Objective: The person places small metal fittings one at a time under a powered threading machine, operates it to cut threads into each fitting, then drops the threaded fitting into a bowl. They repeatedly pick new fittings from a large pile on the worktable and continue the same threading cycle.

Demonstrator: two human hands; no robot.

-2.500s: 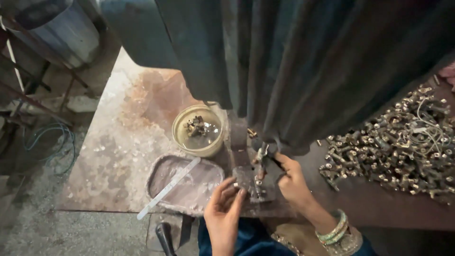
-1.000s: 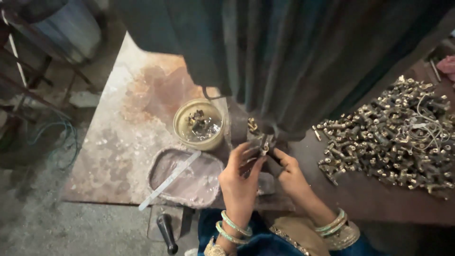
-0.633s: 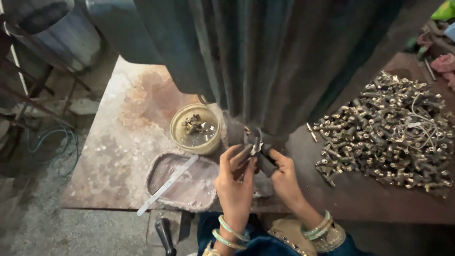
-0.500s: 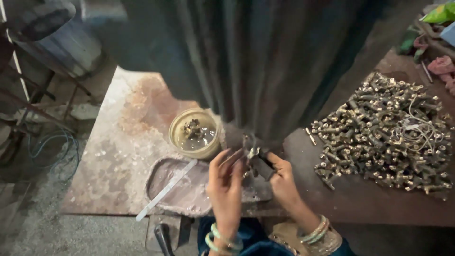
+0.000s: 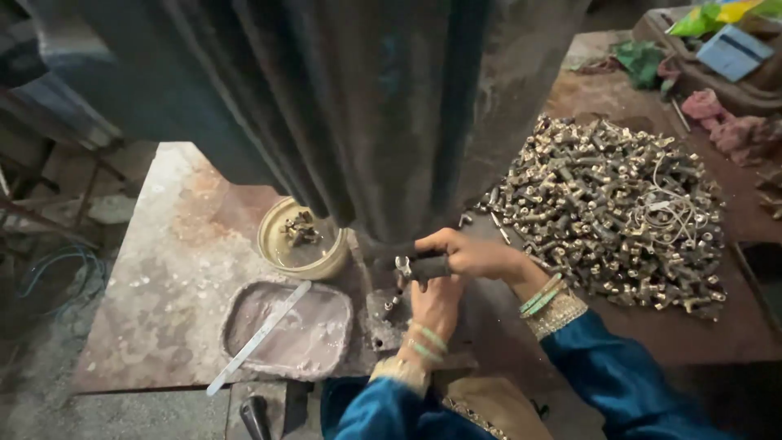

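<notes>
The surface is mottled grey with rusty orange patches. The round bowl is dull brassy yellow, and the heap of metal parts is brass and grey mixed. The flat tray is pinkish grey, streaked white, with a pale strip across it. Both sleeves are deep blue with gold-patterned cuffs; the bangles look green, perhaps with gold. The machine column is dark grey.
</notes>
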